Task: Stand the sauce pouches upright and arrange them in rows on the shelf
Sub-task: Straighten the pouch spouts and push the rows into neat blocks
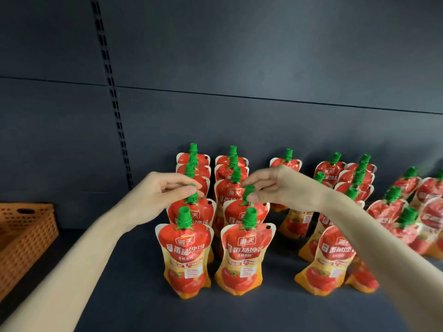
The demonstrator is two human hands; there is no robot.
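The left hand [165, 191] fingers are pinching the left pouch [203, 212] by its cap; the right hand [278, 188] fingers are pinching the neighbouring pouch [233, 213] by its cap.

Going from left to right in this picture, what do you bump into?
Brown basket → slotted shelf rail → left hand pinching the left cap → right hand pinching the right cap → leaning sauce pouches.

I read 海天 and 番茄沙司 on the red-and-orange plastic sauce pouches [184, 255] nearest the dark shelf [119, 295] front edge.
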